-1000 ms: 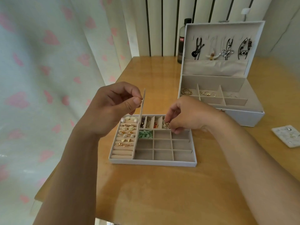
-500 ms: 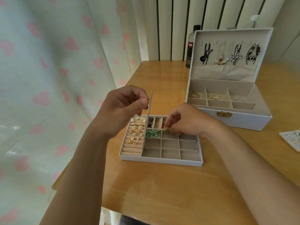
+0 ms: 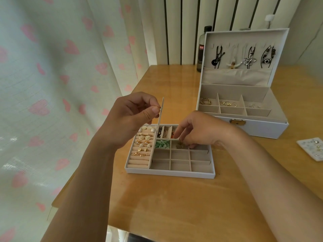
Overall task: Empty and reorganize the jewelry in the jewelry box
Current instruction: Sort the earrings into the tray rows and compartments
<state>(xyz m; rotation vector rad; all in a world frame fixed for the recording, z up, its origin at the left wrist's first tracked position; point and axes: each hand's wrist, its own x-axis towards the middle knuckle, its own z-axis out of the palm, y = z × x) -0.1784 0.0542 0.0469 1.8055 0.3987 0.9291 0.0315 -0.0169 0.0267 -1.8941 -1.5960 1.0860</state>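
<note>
A white divided tray (image 3: 170, 173) lies on the wooden table in front of me. Its left side holds ring rolls with gold and flower earrings (image 3: 144, 140). A thin flap (image 3: 160, 112) stands upright from the tray, pinched at its top by my left hand (image 3: 132, 117). My right hand (image 3: 197, 131) reaches into a middle compartment, fingertips curled on a small gold piece (image 3: 180, 145). Green jewelry (image 3: 162, 143) fills the compartment to its left. The open white jewelry box (image 3: 248, 126) stands at the back right.
Necklaces hang inside the box lid (image 3: 244, 58), and gold rings lie in its compartments. A dark bottle (image 3: 202, 49) stands behind the box. A small white card with earrings (image 3: 312, 149) lies at the right edge. A heart-print curtain (image 3: 61, 84) hangs left of the table.
My right hand has moved from the tray's back row down into the middle compartment beside the green jewelry. My left hand still holds the flap upright.
</note>
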